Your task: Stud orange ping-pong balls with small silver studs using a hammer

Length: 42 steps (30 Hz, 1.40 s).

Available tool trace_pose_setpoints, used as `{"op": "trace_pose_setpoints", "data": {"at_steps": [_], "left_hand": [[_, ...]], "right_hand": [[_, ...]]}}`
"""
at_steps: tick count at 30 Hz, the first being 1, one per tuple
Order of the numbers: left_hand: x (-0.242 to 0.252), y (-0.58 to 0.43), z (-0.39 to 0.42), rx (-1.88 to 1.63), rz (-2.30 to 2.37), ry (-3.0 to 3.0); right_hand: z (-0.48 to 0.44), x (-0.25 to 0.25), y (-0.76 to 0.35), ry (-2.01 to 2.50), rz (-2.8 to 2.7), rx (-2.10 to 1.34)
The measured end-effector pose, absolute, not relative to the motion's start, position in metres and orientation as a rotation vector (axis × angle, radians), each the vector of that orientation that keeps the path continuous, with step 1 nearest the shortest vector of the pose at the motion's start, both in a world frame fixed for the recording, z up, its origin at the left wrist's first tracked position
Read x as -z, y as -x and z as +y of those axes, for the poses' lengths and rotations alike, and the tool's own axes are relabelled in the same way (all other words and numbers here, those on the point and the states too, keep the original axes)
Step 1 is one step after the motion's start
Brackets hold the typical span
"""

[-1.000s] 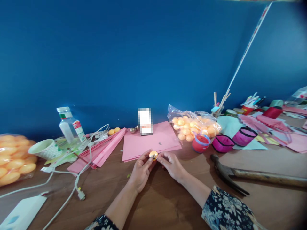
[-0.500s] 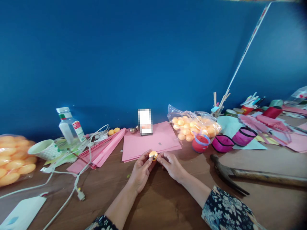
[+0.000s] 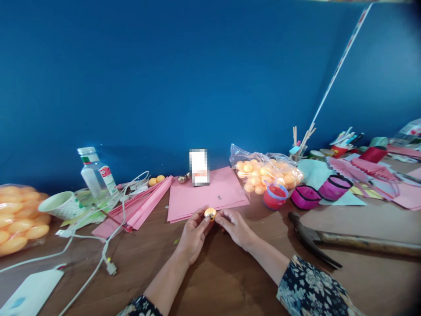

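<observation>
From my remote seat I have the orange ball (image 3: pixel 210 213) between the fingertips of both hands, in the view just on the near side of the pink sheets (image 3: pixel 197 202). The left hand (image 3: pixel 194 237) has closed round its left side, thumb in front and fingers behind, so I count that as the holding grip. The right hand (image 3: pixel 239 230) has its thumb and forefinger drawn narrow at the ball's right edge; whether they pinch the ball itself or some tiny piece, I cannot tell. Dark, shiny marks show on the ball's near face, right beside the left thumb, too small for me to make out. To work well here, I judge that the left grip should be firm but light, since the shell looks thin and smooth and could dent or roll under a hard squeeze. The right fingertips should do the fine work with small movements, pressing toward the left fingers so that the push meets support. I would rest both wrists on the table (image 3: pixel 230 274) for steadiness and leave the near face uncovered, so that the detail shows between the two thumbs. Beyond the fingertips, small dark bits (image 3: pixel 219 197) lie on the sheets, and a sleeve could sweep them if I reached carelessly. The hammer (image 3: pixel 368 241) lies well to the right of the right fingers, leaving that elbow room to move gently.
</observation>
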<state>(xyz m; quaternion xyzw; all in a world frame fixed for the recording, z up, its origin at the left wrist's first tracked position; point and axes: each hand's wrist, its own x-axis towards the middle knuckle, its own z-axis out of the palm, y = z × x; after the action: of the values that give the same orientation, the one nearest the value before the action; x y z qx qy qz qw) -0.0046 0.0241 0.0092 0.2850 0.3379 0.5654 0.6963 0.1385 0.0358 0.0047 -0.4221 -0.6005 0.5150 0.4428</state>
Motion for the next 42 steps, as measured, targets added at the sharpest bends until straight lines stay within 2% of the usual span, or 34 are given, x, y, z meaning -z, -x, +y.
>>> {"op": "trace_pose_setpoints", "data": {"at_steps": [24, 37, 42], "left_hand": [[-0.007, 0.000, 0.022, -1.303, 0.852, -0.747], [-0.004, -0.001, 0.023, -1.292, 0.875, -0.749], [-0.006, -0.001, 0.023, -1.284, 0.840, -0.720]], "right_hand": [[0.036, -0.006, -0.136, 1.042, -1.334, -1.348], [0.039, 0.003, -0.134, 1.084, -1.356, -1.258], [0.039, -0.002, -0.135, 1.067, -1.281, -1.348]]}}
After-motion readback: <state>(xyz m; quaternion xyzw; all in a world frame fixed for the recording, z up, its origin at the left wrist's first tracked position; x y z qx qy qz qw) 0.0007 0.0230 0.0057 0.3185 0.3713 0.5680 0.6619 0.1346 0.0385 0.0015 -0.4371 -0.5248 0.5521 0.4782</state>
